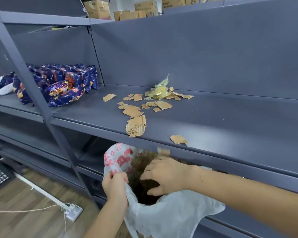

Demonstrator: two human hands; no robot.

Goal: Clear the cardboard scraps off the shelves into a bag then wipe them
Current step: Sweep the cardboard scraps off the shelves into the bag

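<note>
The white plastic bag [170,215] hangs just below the front lip of the grey shelf [230,121], its long axis running downward and its mouth turned up toward the shelf edge. The left hand [115,186] grips the bag's rim, fingers [118,177] clamped on the bunched plastic. The right hand [167,174] hovers palm-down over the opening, its fingers apart and holding nothing I can see. Cardboard scraps [132,111] lie in a loose band from the shelf's back wall to its front edge. The largest, a printed piece [136,126], lies lengthwise front to back at the lip. A wad of yellow tape [159,91] sits among the rear scraps. Blue snack packets [65,83] stand to the left.
</note>
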